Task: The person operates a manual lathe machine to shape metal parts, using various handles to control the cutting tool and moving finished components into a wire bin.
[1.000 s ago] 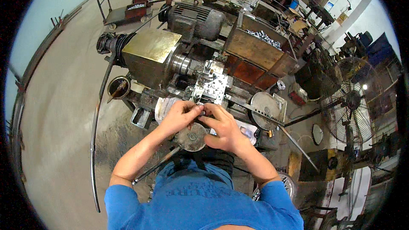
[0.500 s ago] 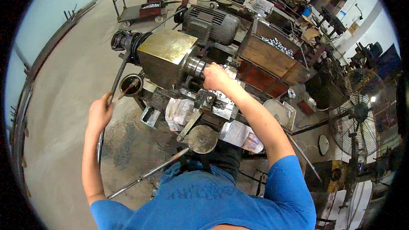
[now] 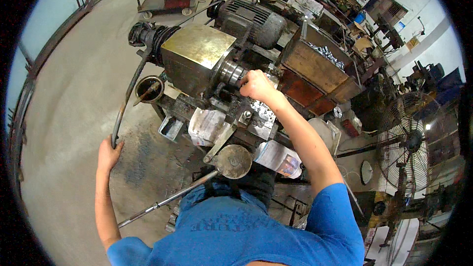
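Observation:
My left hand (image 3: 109, 154) is closed round the lower end of a long, dark lever (image 3: 127, 96) that curves up to the rear of a lathe spindle. My right hand (image 3: 257, 85) is closed at the mouth of the shiny steel chuck (image 3: 231, 73), its fingers bunched together. Whatever lies between those fingers is hidden from me. Behind the chuck sits the headstock with its brass-coloured top plate (image 3: 199, 44). Metal chips (image 3: 262, 111) lie on the lathe bed below my right hand.
A wooden box (image 3: 315, 64) of small metal parts stands beyond my right hand, near a black motor (image 3: 251, 22). Close to my body are a round metal disc (image 3: 234, 161) and a slanting rod (image 3: 170, 199). A round pot (image 3: 149, 89) stands near the lever; a fan (image 3: 413, 140) is at right.
My left hand has moved down and toward me, and the lever has swung the same way with it. My right hand stays at the chuck, fingers closed. The view has shifted slightly.

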A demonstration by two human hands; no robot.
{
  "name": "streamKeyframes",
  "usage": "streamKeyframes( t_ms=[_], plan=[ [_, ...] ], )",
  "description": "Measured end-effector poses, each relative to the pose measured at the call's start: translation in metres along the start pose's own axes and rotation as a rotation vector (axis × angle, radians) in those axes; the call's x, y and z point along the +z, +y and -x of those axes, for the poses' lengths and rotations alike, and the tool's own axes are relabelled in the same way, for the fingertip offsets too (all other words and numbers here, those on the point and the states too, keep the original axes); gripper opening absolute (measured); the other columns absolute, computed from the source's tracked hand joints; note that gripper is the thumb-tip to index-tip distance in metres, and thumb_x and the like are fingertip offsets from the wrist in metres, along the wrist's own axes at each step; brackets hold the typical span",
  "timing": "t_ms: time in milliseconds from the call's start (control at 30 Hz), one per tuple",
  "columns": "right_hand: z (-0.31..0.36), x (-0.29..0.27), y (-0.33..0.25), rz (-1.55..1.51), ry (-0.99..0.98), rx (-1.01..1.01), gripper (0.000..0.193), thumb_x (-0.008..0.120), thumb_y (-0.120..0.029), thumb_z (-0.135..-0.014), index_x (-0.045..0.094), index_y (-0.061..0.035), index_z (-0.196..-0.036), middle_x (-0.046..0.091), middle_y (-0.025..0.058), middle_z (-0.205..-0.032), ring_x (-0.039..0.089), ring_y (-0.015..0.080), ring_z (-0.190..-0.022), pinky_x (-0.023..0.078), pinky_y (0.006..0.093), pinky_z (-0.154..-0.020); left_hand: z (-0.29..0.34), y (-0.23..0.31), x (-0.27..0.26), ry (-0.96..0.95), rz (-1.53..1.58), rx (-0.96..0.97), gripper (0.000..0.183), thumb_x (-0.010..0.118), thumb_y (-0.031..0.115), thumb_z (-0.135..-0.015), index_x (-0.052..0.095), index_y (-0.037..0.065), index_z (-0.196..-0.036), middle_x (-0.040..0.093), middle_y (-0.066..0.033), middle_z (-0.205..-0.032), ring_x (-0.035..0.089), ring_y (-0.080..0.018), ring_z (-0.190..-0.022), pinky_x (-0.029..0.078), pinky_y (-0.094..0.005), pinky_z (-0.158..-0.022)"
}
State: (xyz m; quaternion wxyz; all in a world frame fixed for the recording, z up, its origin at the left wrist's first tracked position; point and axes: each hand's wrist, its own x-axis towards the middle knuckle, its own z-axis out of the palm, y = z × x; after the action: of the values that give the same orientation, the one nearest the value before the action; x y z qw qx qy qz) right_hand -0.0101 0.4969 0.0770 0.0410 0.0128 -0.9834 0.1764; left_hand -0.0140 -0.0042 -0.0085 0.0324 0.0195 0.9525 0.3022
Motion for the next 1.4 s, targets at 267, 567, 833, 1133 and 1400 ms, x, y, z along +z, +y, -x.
streamKeyframes(
  t_ms=[267, 567, 833, 1133, 1400],
  plan=[
    [-0.017, 0.003, -0.006, -0.146, 0.118, 0.234, 0.023, 0.057, -0.015, -0.055, 0.062, 0.0050, -0.064, 0.055, 0.0254, -0.060, 0.061, 0.0329, -0.057, 0.048, 0.0373, -0.057, -0.013, -0.008, 0.000, 0.068, -0.413, 0.046, 0.024, 0.064, 0.017, -0.071, 0.058, -0.001, -0.086, 0.060, -0.0222, -0.075, 0.060, -0.0373, -0.075, 0.047, -0.0444, -0.069],
    [-0.024, -0.003, -0.010, -0.132, 0.196, 0.275, 0.024, 0.058, -0.017, -0.055, 0.062, 0.0046, -0.064, 0.058, 0.0249, -0.064, 0.061, 0.0379, -0.064, 0.050, 0.0401, -0.066, -0.147, -0.110, -0.075, 0.276, -0.870, 0.270, 0.014, 0.056, 0.002, -0.068, 0.057, 0.005, -0.081, 0.060, -0.0155, -0.067, 0.060, -0.0323, -0.065, 0.048, -0.0420, -0.060],
    [0.066, -0.054, -0.025, -0.202, 0.475, -0.117, 0.021, 0.062, -0.012, -0.055, 0.062, -0.0037, -0.074, 0.047, 0.0226, -0.124, 0.052, 0.0386, -0.106, 0.044, 0.0380, -0.089, -0.106, -0.025, 0.072, 0.727, 0.199, 0.347, 0.025, 0.059, 0.013, -0.078, 0.058, 0.001, -0.100, 0.061, -0.0133, -0.082, 0.061, -0.0242, -0.076, 0.047, -0.0363, -0.068],
    [0.278, -0.055, 0.082, -0.085, 0.357, 0.409, 0.029, 0.067, -0.016, -0.054, 0.066, -0.0062, -0.081, 0.057, 0.0208, -0.110, 0.058, 0.0359, -0.095, 0.048, 0.0373, -0.081, -0.121, -0.001, 0.233, -0.384, -0.734, 0.504, 0.029, 0.063, 0.020, -0.068, 0.058, 0.009, -0.094, 0.063, -0.0128, -0.086, 0.062, -0.0297, -0.082, 0.048, -0.0429, -0.068],
    [0.456, -0.035, 0.188, 0.396, 0.362, 0.953, 0.055, 0.069, -0.024, -0.057, 0.058, -0.0099, -0.110, 0.057, 0.0127, -0.112, 0.056, 0.0319, -0.100, 0.046, 0.0383, -0.087, -0.126, 0.022, 0.183, -0.343, -0.695, 0.651, 0.020, 0.062, 0.018, -0.072, 0.062, 0.010, -0.090, 0.063, -0.0140, -0.082, 0.061, -0.0313, -0.078, 0.050, -0.0406, -0.065]
  ],
)
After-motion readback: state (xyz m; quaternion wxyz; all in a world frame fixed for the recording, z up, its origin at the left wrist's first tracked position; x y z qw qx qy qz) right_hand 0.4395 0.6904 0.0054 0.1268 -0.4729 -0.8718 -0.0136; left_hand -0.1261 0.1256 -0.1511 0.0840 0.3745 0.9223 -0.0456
